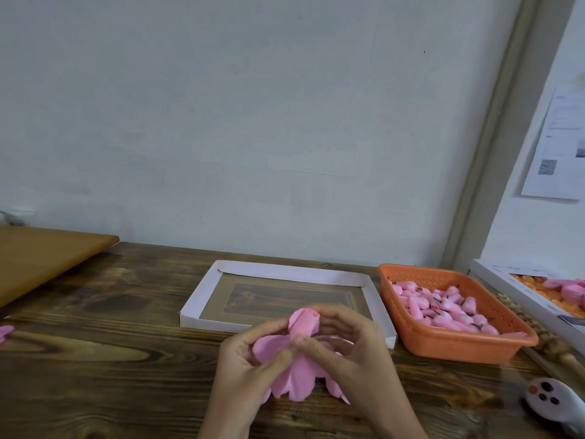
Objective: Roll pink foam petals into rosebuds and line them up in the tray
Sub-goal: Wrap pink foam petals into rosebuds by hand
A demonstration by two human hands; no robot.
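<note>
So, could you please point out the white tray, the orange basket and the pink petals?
white tray (205,289): head view, left wall.
orange basket (459,348): head view, front wall.
pink petals (299,377): head view, lower hanging petal.

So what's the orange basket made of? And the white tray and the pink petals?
The orange perforated basket looks like moulded plastic: smooth, with rows of tiny holes. The flat white tray seems to be folded cardboard, matte, with corner flaps. The pink petal piece looks like thin soft foam, matte, curling without sharp creases.
</note>
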